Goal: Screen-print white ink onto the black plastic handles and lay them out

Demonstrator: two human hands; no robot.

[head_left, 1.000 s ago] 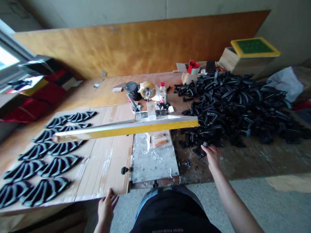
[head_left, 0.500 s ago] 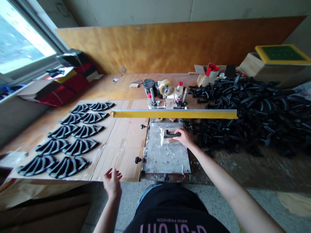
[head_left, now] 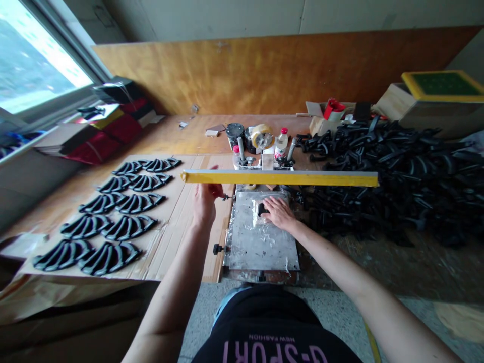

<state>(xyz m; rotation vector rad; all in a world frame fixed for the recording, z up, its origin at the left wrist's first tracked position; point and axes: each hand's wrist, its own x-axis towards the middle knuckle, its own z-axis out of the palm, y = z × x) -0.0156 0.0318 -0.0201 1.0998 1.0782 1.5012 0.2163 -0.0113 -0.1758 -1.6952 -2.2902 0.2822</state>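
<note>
My right hand (head_left: 279, 213) lies with fingers stretched over a black plastic handle-like part (head_left: 262, 212), covering most of it. That part rests on a grey metal plate (head_left: 260, 247) streaked with white residue. My left hand (head_left: 204, 204) is raised by the left end of a yellow-edged bar (head_left: 280, 178), which looks like a frame seen edge-on. The bar hides part of its fingers; a fingertip shows above it and others below, apart, with nothing visible in them. Near this hand is a small black clamp knob (head_left: 226, 197) on the plate's left side.
Several curved black parts (head_left: 121, 228) lie in rows on cardboard (head_left: 181, 227) at left. A large heap of black parts (head_left: 381, 176) covers the right. Behind the bar stand a tape roll (head_left: 262, 137), a red-capped bottle (head_left: 282, 143) and a dark tub (head_left: 235, 135).
My left hand has risen from the table's front edge to the bar's left end. My right hand has gone from pinching the black part to lying flat over it.
</note>
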